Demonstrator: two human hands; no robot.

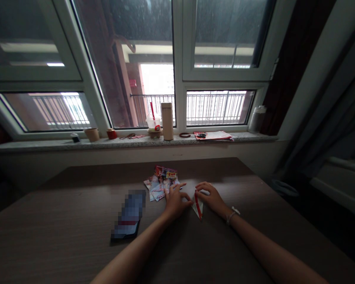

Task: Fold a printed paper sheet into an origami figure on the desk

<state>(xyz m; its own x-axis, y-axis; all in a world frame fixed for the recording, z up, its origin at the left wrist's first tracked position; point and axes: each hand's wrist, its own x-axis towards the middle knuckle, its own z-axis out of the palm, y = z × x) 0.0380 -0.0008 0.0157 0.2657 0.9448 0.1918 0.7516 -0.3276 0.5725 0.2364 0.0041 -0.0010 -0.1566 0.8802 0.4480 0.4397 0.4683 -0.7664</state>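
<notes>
A small piece of folded paper (198, 211), white with a red stripe, lies on the table and narrows to a point toward me. My right hand (212, 199) has its thumb and fingers closed on the paper's upper right side. At the paper's left edge is my left hand (175, 203), its fingers apart and a fingertip at or against the edge; I cannot tell whether it presses. Just beyond the left hand lies a loose pile of printed colourful papers (158, 185), partly covered by its fingers.
A phone (128, 215) with a blurred screen lies left of my left forearm on the dark wooden table (62, 228). Along the windowsill (124, 142) stand a tan bottle (167, 122), a paper cup (92, 134), a drink cup with straw (153, 122), scissors (200, 135) and papers (217, 136).
</notes>
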